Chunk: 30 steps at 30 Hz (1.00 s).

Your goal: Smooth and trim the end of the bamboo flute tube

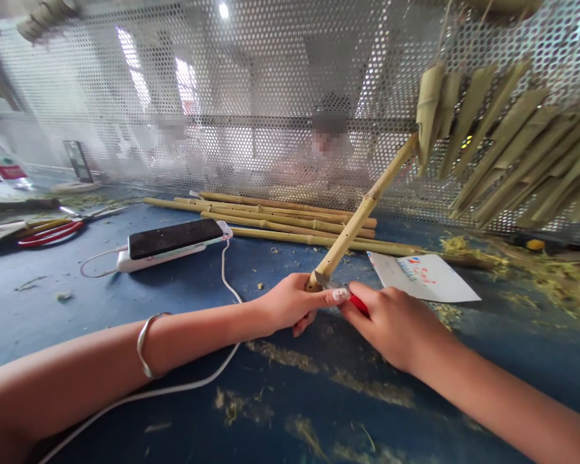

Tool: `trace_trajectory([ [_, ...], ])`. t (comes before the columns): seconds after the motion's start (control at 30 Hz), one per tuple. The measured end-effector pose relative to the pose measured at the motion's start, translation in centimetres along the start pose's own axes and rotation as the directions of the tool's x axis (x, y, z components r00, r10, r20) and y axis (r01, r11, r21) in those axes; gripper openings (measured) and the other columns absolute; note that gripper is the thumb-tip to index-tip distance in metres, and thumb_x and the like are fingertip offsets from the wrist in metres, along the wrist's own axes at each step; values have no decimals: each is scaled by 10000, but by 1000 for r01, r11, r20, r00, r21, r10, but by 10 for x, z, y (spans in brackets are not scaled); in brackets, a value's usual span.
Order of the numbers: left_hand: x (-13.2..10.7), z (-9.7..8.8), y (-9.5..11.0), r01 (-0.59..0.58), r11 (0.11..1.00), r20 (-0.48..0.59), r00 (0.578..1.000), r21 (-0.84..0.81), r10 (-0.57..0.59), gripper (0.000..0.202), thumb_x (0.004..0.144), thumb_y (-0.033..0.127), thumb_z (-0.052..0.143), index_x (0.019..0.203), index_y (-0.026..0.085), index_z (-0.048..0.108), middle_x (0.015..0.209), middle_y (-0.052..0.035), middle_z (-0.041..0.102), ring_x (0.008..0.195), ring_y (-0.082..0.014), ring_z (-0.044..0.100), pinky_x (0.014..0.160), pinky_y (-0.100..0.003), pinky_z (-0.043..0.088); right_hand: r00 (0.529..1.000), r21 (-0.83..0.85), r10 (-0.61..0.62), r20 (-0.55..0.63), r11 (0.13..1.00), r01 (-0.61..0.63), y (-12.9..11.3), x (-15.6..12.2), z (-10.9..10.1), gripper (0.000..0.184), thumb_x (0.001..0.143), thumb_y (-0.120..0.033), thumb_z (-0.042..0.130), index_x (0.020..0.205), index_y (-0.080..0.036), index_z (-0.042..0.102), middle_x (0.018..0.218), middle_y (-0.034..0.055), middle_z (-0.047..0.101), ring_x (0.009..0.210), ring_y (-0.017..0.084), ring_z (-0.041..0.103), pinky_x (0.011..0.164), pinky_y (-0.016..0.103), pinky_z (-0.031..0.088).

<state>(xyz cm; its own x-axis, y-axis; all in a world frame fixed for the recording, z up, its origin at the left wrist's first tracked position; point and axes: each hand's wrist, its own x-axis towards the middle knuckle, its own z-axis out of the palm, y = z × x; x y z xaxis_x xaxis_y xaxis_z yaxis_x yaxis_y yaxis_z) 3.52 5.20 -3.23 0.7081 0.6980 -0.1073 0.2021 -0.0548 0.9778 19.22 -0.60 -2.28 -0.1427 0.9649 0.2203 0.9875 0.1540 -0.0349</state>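
My left hand (292, 301) is wrapped round the lower end of a bamboo stick (355, 222), which slants up and away to the right. A row of small dark holes shows along the stick. My right hand (389, 319) grips a red-handled knife (358, 304), and its blade lies against the bamboo just above my left fingers. My left thumb touches or nearly touches the knife near the handle. Most of the handle is hidden inside my right fist.
More bamboo sticks (280, 222) lie behind. A phone (174, 238) rests on a white power bank (159, 258), its cable (198, 383) running under my left arm. Right are a printed paper (428, 277) and hanging bamboo strips (512, 148). Red-handled pliers (53, 233) lie left; a perforated metal screen (270, 84) stands behind.
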Motion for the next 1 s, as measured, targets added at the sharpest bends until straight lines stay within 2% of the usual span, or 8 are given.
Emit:
trace_trajectory([
  [0.27,0,0,-3,3,1000,-3,1000,3,-3,425,633,570,572,630,184,395,311,99,383,241,-52,328,248,-161,270,996,50,8,89,999,-12,-1,-2,0,282,819,-387,296,678,-236,488,593,50,611,562,217,587,452,270,269],
  [0.43,1,0,-4,-12,1000,6,1000,-6,12,428,649,585,543,629,186,392,307,97,381,239,-56,328,254,-169,288,999,-45,21,32,999,-20,-2,-3,1,289,818,-398,291,697,-238,499,563,52,607,521,224,576,437,272,235],
  [0.8,1,1,-6,-31,999,11,999,-21,31,437,663,587,525,582,187,369,302,96,374,222,-55,317,235,-172,287,998,-43,51,27,998,-50,-5,-4,1,328,825,-404,281,724,-234,542,572,52,613,502,199,567,434,266,246],
  [1.0,0,4,-8,-14,998,-83,996,60,19,395,683,569,518,646,197,388,290,103,356,217,-61,298,227,-167,228,1000,-139,22,8,990,-20,-6,-8,0,292,835,-398,285,729,-234,503,563,45,621,492,218,583,421,270,188],
])
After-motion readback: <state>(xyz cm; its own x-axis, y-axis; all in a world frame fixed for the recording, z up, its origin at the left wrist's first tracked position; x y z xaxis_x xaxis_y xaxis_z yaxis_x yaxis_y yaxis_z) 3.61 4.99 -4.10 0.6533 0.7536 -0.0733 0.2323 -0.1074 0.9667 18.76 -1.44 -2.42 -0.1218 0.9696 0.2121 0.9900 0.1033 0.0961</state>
